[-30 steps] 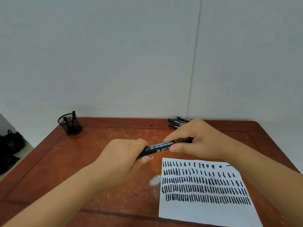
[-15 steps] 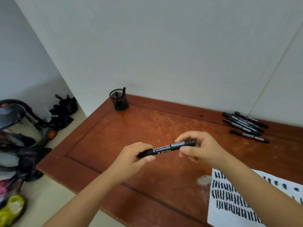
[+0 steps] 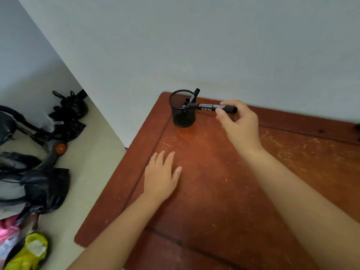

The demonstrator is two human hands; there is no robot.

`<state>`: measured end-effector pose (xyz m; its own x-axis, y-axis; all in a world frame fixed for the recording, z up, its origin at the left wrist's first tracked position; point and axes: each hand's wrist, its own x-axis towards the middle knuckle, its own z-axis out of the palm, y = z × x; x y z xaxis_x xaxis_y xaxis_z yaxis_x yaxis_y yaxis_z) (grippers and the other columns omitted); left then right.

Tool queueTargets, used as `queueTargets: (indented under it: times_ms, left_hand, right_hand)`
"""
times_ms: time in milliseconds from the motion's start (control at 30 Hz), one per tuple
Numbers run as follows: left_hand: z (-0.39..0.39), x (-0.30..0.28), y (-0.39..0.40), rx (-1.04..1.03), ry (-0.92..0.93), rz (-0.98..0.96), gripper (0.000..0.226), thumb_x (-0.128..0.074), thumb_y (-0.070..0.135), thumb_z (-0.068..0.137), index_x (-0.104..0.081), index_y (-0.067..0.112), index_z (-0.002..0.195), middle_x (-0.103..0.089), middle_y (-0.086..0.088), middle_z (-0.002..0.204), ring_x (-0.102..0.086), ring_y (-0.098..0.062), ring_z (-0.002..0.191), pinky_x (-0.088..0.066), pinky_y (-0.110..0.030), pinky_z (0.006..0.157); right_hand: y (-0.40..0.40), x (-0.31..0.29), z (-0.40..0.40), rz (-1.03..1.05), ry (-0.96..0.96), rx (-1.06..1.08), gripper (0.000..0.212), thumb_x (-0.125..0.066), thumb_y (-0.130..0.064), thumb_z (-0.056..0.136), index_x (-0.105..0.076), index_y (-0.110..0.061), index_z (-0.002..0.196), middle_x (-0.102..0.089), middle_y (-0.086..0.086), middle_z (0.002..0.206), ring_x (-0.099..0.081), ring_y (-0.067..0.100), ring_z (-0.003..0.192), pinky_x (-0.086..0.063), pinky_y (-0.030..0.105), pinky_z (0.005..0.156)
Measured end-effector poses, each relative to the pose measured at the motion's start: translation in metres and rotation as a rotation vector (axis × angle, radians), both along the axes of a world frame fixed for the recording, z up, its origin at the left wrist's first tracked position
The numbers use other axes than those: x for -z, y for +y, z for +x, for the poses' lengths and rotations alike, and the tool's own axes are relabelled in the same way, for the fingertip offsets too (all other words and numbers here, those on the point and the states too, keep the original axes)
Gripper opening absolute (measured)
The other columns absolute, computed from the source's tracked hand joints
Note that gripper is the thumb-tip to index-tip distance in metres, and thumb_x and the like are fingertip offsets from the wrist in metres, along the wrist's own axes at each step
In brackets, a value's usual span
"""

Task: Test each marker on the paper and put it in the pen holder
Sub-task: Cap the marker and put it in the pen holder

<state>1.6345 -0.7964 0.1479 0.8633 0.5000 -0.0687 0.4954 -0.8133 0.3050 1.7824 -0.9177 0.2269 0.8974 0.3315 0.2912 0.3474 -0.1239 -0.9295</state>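
A black mesh pen holder (image 3: 183, 115) stands at the table's far left corner with two black markers leaning inside it. My right hand (image 3: 238, 121) pinches a capped black marker (image 3: 209, 107) by its right end. The marker lies nearly level, its left tip over the holder's rim. My left hand (image 3: 161, 177) rests flat on the table with fingers spread, well in front of the holder and holding nothing. The paper and the other markers are out of view.
The worn red-brown wooden table (image 3: 224, 191) butts against a white wall. Its left edge drops to a pale floor. On the floor lie black bags (image 3: 68, 112), a wheeled frame (image 3: 56, 149) and a yellow-green bag (image 3: 29, 252).
My left hand let go of the marker and dropped flat onto the table. My right hand carried the marker left to the holder. The view swung left, losing the paper and spare markers.
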Motion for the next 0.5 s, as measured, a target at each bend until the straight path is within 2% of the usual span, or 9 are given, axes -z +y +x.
queueTargets:
  times_ms: [67, 133, 167, 233, 267, 367, 433, 500]
  left_hand:
    - [0.006, 0.017, 0.017, -0.008, 0.102, 0.026, 0.056, -0.028, 0.046, 0.094, -0.016, 0.023, 0.143, -0.014, -0.008, 0.152, -0.004, -0.027, 0.14, -0.012, -0.043, 0.112]
    - [0.009, 0.033, 0.027, 0.013, 0.204, 0.036, 0.058, -0.024, 0.051, 0.093, -0.012, 0.025, 0.143, -0.008, -0.007, 0.154, 0.0, -0.026, 0.141, -0.008, -0.046, 0.112]
    - [0.009, 0.04, 0.03, 0.037, 0.22, 0.075, 0.058, -0.023, 0.052, 0.092, -0.016, 0.024, 0.143, -0.012, -0.009, 0.153, -0.005, -0.028, 0.14, -0.012, -0.049, 0.111]
    - [0.008, 0.046, 0.033, 0.048, 0.255, 0.064, 0.06, -0.023, 0.055, 0.088, -0.042, 0.02, 0.133, -0.04, -0.015, 0.141, -0.034, -0.033, 0.131, -0.031, -0.058, 0.1]
    - [0.008, 0.049, 0.034, 0.04, 0.244, 0.06, 0.063, -0.021, 0.056, 0.085, -0.049, 0.019, 0.128, -0.048, -0.016, 0.135, -0.042, -0.034, 0.126, -0.036, -0.059, 0.095]
    - [0.007, 0.049, 0.034, 0.07, 0.287, 0.063, 0.077, 0.004, 0.061, 0.082, -0.035, 0.022, 0.137, -0.032, -0.014, 0.146, -0.025, -0.033, 0.135, -0.019, -0.055, 0.106]
    - [0.008, 0.048, 0.037, 0.033, 0.3, 0.03, 0.077, 0.005, 0.057, 0.088, -0.05, 0.02, 0.127, -0.049, -0.015, 0.134, -0.043, -0.034, 0.125, -0.033, -0.057, 0.097]
    - [0.008, 0.049, 0.036, 0.029, 0.355, 0.007, 0.072, 0.0, 0.053, 0.091, -0.059, 0.019, 0.117, -0.059, -0.014, 0.123, -0.054, -0.033, 0.115, -0.042, -0.058, 0.087]
  right_hand:
    - [0.034, 0.002, 0.018, 0.0, -0.007, 0.074, 0.018, -0.063, -0.012, 0.08, -0.056, -0.029, 0.078, -0.057, -0.012, 0.069, -0.059, 0.018, 0.069, -0.046, 0.031, 0.069]
    - [0.062, 0.008, 0.035, -0.045, -0.021, 0.102, 0.01, -0.063, -0.014, 0.08, -0.06, -0.024, 0.08, -0.064, 0.001, 0.075, -0.061, 0.022, 0.077, -0.047, 0.032, 0.074]
    - [0.073, 0.013, 0.043, -0.091, -0.039, 0.108, 0.003, -0.063, -0.014, 0.08, -0.063, -0.016, 0.083, -0.067, 0.008, 0.08, -0.06, 0.02, 0.078, -0.046, 0.031, 0.076]
    - [0.093, 0.022, 0.056, -0.186, -0.052, 0.105, 0.012, -0.062, -0.016, 0.081, -0.064, -0.006, 0.085, -0.069, 0.015, 0.087, -0.057, 0.018, 0.079, -0.045, 0.032, 0.077]
    - [0.101, 0.027, 0.059, -0.238, -0.046, 0.09, 0.014, -0.061, -0.018, 0.081, -0.064, -0.004, 0.085, -0.069, 0.017, 0.088, -0.056, 0.018, 0.078, -0.045, 0.032, 0.076]
    - [0.117, 0.042, 0.062, -0.354, 0.011, 0.026, 0.021, -0.057, -0.025, 0.084, -0.063, -0.005, 0.08, -0.066, 0.012, 0.068, -0.056, 0.014, 0.062, -0.047, 0.032, 0.074]
    - [0.12, 0.049, 0.059, -0.34, 0.085, -0.003, 0.028, -0.051, -0.032, 0.088, -0.063, -0.007, 0.08, -0.057, 0.0, 0.054, -0.052, -0.002, 0.044, -0.045, 0.028, 0.07]
    - [0.122, 0.053, 0.057, -0.335, 0.125, -0.017, 0.029, -0.046, -0.037, 0.09, -0.062, -0.014, 0.08, -0.054, -0.004, 0.052, -0.048, -0.008, 0.037, -0.042, 0.024, 0.064]
